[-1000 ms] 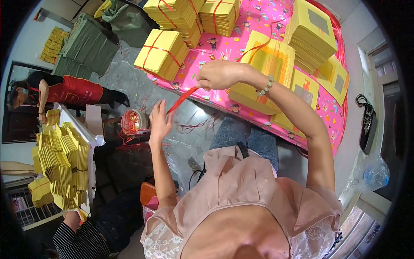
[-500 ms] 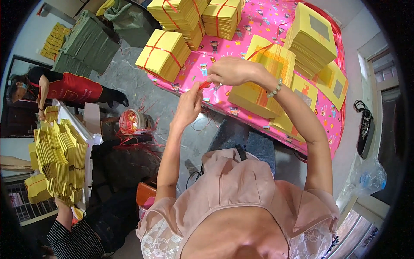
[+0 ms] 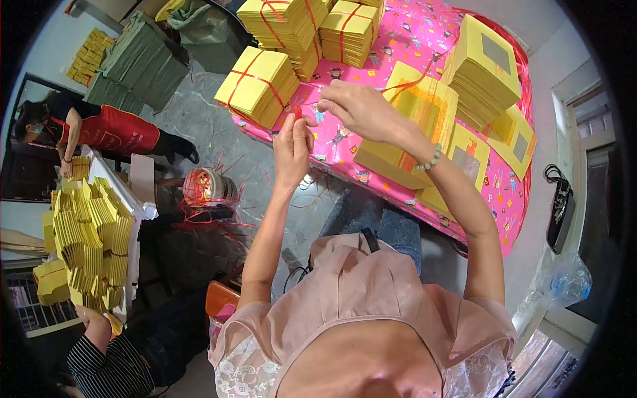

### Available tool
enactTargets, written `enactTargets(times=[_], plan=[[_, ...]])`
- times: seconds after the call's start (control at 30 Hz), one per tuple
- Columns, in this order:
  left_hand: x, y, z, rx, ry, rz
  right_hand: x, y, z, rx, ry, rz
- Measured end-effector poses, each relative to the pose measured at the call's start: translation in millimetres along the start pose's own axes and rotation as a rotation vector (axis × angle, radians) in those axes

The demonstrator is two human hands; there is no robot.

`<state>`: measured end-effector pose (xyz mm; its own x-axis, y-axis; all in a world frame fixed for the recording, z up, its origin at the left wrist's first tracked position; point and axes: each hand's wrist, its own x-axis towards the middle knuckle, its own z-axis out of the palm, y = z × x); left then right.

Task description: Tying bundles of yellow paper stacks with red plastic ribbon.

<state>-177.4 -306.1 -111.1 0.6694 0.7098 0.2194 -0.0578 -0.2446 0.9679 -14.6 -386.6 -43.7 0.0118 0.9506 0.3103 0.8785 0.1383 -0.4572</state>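
Note:
My left hand (image 3: 292, 149) is closed on a red ribbon (image 3: 297, 113), pinched between thumb and fingers just over the table's near edge. Close by on the right, my right hand (image 3: 361, 111) has its fingers curled together on a thin strand of the same ribbon; the fingertips are partly hidden. From behind this hand the ribbon runs right, across a stack of yellow paper (image 3: 398, 156) with an orange and gold print on top. A bundle of plain yellow paper (image 3: 255, 79), tied crosswise with red ribbon, stands left of my hands on the pink patterned tablecloth (image 3: 381, 56).
More tied yellow bundles (image 3: 282, 26) stand at the back. A tall yellow stack (image 3: 481, 66) and loose printed sheets (image 3: 514, 139) lie at right. On the floor, a white bucket (image 3: 219, 188) trails red ribbon. Two people work at a left-hand table heaped with yellow paper (image 3: 89, 232).
My hands have moved slightly apart: the left hand with the ribbon end has shifted up, and the right hand's fingertips have risen away from it. The whole view has shifted slightly.

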Motion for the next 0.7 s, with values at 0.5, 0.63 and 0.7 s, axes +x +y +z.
enactTargets(times=[0.5, 0.63, 0.7], plan=[[17, 23, 24, -0.431, 0.259, 0.015, 4, -40, 63, 0.373, 0.45, 0.11], [19, 38, -5, -0.429, 0.35, 0.169, 0, -56, 79, 0.885, 0.286, 0.14], [16, 59, -28, -0.799, 0.327, 0.134, 1, -48, 103, 0.803, 0.27, 0.184]])
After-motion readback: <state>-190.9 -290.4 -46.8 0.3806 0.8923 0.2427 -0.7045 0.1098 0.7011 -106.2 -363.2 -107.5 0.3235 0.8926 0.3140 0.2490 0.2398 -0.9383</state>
